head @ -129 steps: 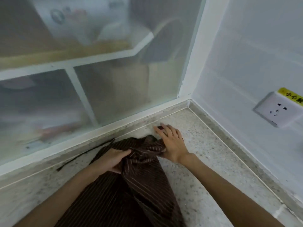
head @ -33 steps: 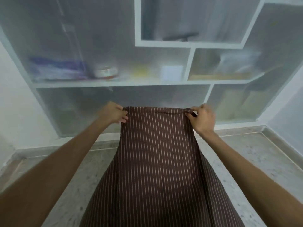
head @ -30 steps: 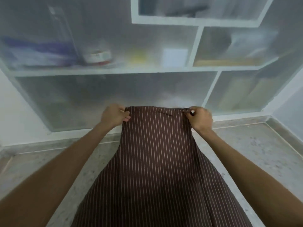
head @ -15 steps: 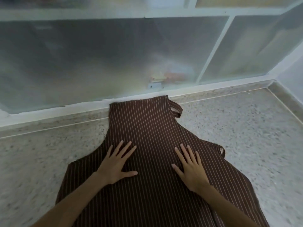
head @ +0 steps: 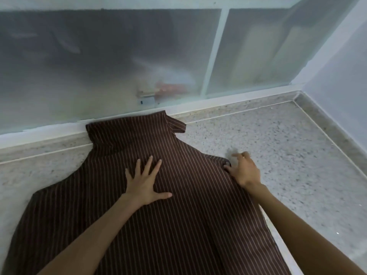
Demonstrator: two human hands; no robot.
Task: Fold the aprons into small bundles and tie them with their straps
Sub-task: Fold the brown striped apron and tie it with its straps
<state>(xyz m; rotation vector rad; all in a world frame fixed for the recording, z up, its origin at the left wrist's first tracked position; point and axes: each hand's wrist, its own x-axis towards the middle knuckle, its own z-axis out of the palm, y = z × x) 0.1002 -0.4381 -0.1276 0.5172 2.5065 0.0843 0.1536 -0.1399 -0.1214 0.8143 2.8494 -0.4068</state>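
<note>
While your left hand (head: 146,186) lies flat and spread on the apron (head: 123,211), whose long axis runs from you toward the cabinet (head: 111,62) across the floor (head: 278,147), your right hand (head: 243,170) curls at the nearer right edge; whether it pinches cloth is unclear.

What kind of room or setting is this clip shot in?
Probably a storage or utility corner indoors, though I can't be sure. A speckled stone counter runs along frosted cabinet panels with blurred goods behind them, meeting a plain white wall. A striped apron lies spread on it.
</note>
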